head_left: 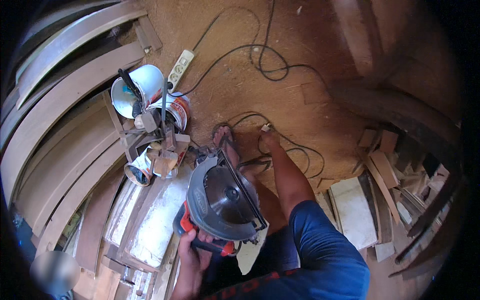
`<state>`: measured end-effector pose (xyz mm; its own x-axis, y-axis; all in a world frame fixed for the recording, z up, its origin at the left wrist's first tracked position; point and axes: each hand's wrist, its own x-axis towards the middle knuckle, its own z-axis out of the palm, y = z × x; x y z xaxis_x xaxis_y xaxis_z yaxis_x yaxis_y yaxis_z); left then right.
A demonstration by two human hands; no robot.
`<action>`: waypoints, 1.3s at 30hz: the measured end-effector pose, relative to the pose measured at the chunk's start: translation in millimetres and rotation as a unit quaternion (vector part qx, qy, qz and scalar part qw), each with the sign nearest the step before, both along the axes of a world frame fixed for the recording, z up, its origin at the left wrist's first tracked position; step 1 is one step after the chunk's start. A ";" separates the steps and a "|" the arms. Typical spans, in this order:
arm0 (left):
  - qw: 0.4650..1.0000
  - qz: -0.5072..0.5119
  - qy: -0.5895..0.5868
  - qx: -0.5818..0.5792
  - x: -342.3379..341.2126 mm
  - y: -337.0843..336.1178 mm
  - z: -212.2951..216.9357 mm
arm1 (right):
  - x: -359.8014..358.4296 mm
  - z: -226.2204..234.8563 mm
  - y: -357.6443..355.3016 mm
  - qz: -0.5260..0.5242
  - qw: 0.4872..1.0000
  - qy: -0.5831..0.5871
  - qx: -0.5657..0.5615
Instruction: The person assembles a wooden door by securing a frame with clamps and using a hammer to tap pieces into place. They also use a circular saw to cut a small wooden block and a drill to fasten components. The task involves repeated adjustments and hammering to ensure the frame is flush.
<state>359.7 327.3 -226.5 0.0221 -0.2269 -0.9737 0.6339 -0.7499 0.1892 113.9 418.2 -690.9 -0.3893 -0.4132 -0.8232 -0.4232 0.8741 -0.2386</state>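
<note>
In the head view, a circular saw (pixel 225 200) is held by its red handle in the clenched grip of the left hand (pixel 192 252), blade disc lying beyond it, above the sawdust floor (pixel 280 60). The right hand is not seen.

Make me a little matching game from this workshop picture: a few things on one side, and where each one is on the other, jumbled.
Things:
1. circular saw
2. white power strip
3. tin cans
4. curved wooden boards

Places:
A. lying on the sawdust floor near the top, cable running off it
B. stacked along the left side
C. gripped by its red and black handle in the left hand
D. clustered left of the saw, with tools and wood scraps in and around them

Pairs: 1-C, 2-A, 3-D, 4-B
</note>
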 end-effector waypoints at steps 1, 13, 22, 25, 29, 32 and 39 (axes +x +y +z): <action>1.000 0.001 -0.019 0.010 8.0 0.8 -2.9 | 10.1 -24.1 -5.9 -0.121 0.992 -0.021 -0.010; 0.996 0.092 0.011 0.004 38.1 -2.5 -14.9 | -23.5 76.9 -50.2 0.106 0.993 0.041 -0.016; 0.998 0.057 0.038 0.001 8.0 39.5 -64.0 | 124.3 76.4 -361.3 0.465 0.846 0.008 -0.262; 0.998 0.010 0.044 -0.037 -24.7 35.7 -91.3 | 162.0 67.0 -397.1 0.568 0.789 0.005 -0.234; 0.995 -0.026 0.091 -0.016 -61.0 68.7 -147.9 | 183.6 32.0 -408.6 0.595 0.771 0.039 -0.224; 0.985 0.003 0.164 -0.047 -81.6 83.2 -177.1 | 200.4 26.9 -415.1 0.623 0.746 0.067 -0.225; 0.963 0.052 0.260 0.041 -95.7 67.8 -177.6 | 219.7 22.6 -402.6 0.650 0.725 0.046 -0.224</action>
